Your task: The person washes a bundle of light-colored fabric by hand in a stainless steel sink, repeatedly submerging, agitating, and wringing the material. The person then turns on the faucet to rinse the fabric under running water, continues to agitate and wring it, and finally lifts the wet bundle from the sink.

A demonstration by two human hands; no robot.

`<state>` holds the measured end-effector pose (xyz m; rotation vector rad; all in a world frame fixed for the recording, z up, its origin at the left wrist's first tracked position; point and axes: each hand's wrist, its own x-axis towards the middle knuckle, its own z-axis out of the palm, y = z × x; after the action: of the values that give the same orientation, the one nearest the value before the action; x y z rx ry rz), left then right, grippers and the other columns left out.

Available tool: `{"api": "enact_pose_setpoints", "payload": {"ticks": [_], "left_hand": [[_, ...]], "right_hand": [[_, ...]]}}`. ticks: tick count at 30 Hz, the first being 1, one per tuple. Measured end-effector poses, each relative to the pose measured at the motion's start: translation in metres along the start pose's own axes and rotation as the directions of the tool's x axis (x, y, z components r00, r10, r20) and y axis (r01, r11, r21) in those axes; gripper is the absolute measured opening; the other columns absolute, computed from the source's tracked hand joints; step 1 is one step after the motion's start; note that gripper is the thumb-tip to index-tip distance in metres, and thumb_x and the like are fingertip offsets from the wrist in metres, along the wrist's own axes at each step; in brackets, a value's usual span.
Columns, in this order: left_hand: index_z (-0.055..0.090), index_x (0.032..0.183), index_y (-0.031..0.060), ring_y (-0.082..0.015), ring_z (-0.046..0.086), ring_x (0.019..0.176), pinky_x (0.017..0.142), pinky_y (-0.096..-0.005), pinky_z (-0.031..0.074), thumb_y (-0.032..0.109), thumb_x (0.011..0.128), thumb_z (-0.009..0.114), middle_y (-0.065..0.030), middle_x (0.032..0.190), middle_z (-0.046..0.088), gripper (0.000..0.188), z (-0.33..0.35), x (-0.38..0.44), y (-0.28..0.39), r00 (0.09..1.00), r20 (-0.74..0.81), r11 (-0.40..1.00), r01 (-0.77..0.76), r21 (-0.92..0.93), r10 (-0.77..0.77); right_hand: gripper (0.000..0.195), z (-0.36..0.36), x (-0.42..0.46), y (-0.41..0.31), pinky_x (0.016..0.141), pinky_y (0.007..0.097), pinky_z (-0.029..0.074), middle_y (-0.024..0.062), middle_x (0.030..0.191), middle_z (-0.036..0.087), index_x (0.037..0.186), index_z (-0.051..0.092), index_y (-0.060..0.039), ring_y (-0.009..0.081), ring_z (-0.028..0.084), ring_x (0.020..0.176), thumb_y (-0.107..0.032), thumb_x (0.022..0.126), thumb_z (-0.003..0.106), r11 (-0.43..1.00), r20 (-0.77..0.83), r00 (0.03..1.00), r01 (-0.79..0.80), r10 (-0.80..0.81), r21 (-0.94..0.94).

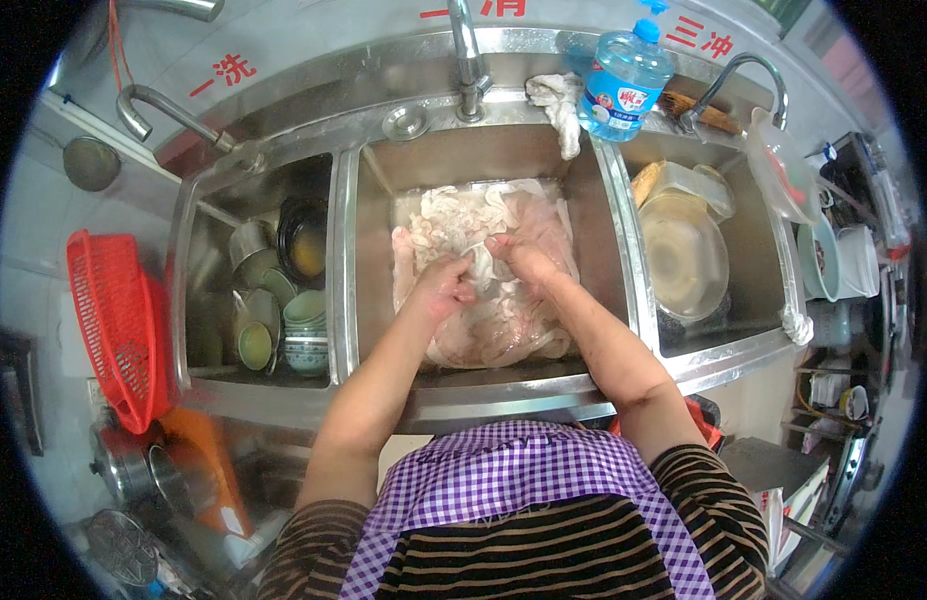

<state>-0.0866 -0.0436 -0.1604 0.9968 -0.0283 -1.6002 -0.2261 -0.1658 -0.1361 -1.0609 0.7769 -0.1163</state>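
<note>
Pale, wet animal offal [501, 330], apparently tripe or intestine, fills the bottom of the middle stainless-steel sink [493, 150] in shallow water. Above the middle of the heap, my left hand [447, 283] and my right hand [525, 259] face each other. A whitish piece of the offal [482, 264] is gripped between the fingers of both hands. Folded, frilly white pieces lie beyond the hands, and smoother pinkish ones lie to the right and nearer the body. The fingertips of my left hand are partly hidden.
Bowls [306, 330] and pots stand in the left sink. The right sink holds a translucent basin [681, 255] and containers. Behind are a metal faucet [467, 67], a drain strainer [405, 121], a white rag [557, 105] and a blue detergent bottle [627, 82]. Red plastic baskets [122, 330] stand at far left.
</note>
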Motion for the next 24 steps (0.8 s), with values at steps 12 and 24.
{"api": "enact_pose_setpoints", "payload": {"ticks": [12,24], "left_hand": [[0.044,0.130,-0.0031,-0.0304,0.057,0.106,0.091,-0.0508,0.044,0.025,0.080,0.056,-0.0159,0.124,0.054,0.059,-0.034,-0.047,0.020,0.888,0.438,0.978,0.053,0.201,-0.138],[0.057,0.113,0.0026,-0.0269,0.061,0.097,0.085,-0.0405,0.047,0.037,0.071,0.069,-0.0131,0.111,0.063,0.056,0.047,-0.047,0.028,0.936,-0.257,-0.272,0.319,0.908,0.239]], "right_hand": [[0.033,-0.048,0.014,0.004,0.076,0.0325,0.049,0.0019,0.085,0.057,0.120,0.054,-0.0045,0.0147,0.056,0.078,-0.017,0.090,0.059,0.694,0.182,0.980,-0.072,-0.086,0.716],[0.032,0.012,-0.007,-0.022,0.059,0.0183,0.035,-0.0036,0.085,0.051,0.116,0.050,-0.0065,0.0056,0.045,0.069,0.002,0.086,0.052,0.966,0.201,0.956,0.177,-0.214,0.186]]}}
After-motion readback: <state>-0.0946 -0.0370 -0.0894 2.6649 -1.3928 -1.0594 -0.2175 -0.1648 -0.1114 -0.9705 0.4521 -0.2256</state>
